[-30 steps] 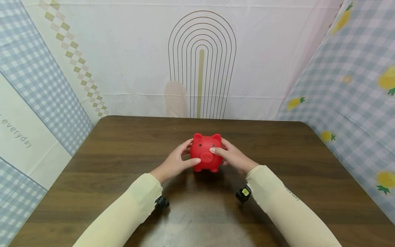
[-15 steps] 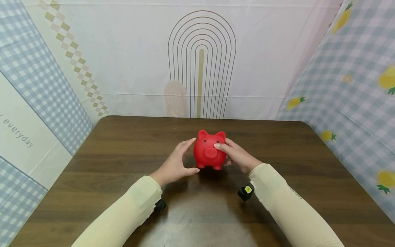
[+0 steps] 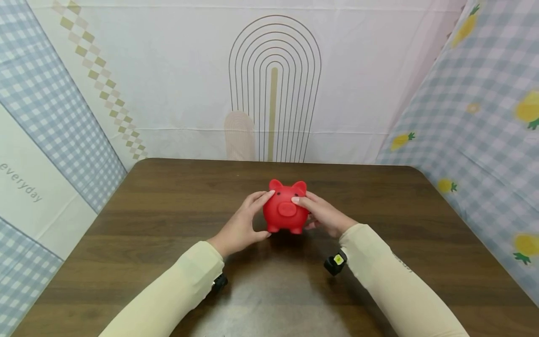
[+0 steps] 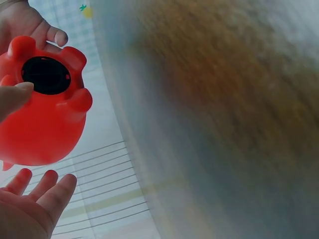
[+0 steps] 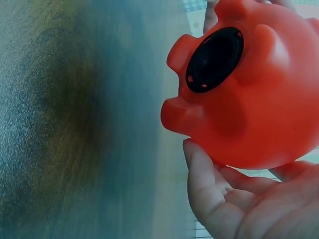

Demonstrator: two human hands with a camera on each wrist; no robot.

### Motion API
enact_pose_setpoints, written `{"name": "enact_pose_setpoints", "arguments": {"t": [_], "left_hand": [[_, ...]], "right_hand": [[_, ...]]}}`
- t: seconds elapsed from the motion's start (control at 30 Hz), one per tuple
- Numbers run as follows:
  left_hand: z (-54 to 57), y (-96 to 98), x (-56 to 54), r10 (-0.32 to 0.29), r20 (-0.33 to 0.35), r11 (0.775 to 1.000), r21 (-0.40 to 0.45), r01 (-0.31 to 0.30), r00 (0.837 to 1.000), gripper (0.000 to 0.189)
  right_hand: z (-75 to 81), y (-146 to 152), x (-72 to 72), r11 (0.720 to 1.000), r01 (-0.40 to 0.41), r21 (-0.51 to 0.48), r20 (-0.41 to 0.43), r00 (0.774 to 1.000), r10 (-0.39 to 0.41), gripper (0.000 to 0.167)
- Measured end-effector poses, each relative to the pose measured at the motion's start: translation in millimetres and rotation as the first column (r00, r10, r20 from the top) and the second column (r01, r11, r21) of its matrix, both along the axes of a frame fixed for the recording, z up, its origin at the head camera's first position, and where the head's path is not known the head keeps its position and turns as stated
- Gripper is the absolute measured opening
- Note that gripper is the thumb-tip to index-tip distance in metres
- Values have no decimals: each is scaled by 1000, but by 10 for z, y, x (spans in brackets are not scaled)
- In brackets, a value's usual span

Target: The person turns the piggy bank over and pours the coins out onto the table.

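A red piggy bank (image 3: 286, 220) faces me, upright and lifted off the table, so both wrist views see its underside. There a round black plug (image 5: 215, 59) sits among its stubby feet. My right hand (image 3: 326, 215) grips the bank's right side, its thumb lying across the face near the snout and other fingers partly hidden behind. On the other side my left hand (image 3: 237, 229) is spread, a fingertip overlapping the face below the ear and the thumb low by a foot. In the left wrist view that thumb (image 4: 17, 94) overlaps the plug's edge.
Beneath is a dark brown wooden table (image 3: 168, 196). A white cloth (image 3: 177, 84) with printed arches hangs behind its far edge. Blue checked cloth (image 3: 476, 154) with pineapples hangs at the right. A black wrist camera (image 3: 335, 263) sits below the right sleeve.
The piggy bank has shifted slightly right with the right hand. My left hand loosened from its side, and its fingertip then came forward onto the face while the thumb moved lower.
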State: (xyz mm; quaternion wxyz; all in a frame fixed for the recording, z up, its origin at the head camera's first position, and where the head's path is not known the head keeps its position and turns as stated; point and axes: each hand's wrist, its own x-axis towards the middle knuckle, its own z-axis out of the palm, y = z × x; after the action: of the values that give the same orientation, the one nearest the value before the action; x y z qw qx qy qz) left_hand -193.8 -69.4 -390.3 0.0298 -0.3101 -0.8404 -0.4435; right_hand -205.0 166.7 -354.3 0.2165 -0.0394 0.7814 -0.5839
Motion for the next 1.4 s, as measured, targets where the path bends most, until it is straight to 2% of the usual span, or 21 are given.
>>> {"name": "enact_pose_setpoints", "arguments": {"t": [0.13,0.23,0.33,0.43,0.57,0.7,1.03,1.2,1.4], "left_hand": [[4,3,4,-11,-14,1000,4,11,1000,86],[15,4,7,-14,-48,1000,3,14,999,86],[34,7,15,-7,-88,1000,-14,6,996,87],[53,11,30,-8,-99,999,-46,3,995,89],[71,13,50,-28,-65,996,-84,22,998,89],[77,15,59,-45,-31,995,-86,42,998,88],[99,21,67,-87,-12,994,-71,86,996,87],[100,25,67,-118,5,992,-49,118,993,86],[107,33,76,-141,85,990,35,139,986,85]], "right_hand": [[8,1,-2,1000,-22,-17,8,1000,22,59],[26,-4,0,999,-37,-28,15,999,38,58],[46,-10,10,998,-55,-29,21,998,55,58],[51,-13,17,998,-66,-16,28,997,67,58],[39,-12,21,997,-77,4,45,996,77,58],[30,-6,29,996,-88,13,58,995,87,58],[37,26,52,992,-127,11,79,989,125,60],[32,43,56,989,-150,-5,95,984,150,63],[33,60,58,987,-161,2,115,980,160,69]]}}
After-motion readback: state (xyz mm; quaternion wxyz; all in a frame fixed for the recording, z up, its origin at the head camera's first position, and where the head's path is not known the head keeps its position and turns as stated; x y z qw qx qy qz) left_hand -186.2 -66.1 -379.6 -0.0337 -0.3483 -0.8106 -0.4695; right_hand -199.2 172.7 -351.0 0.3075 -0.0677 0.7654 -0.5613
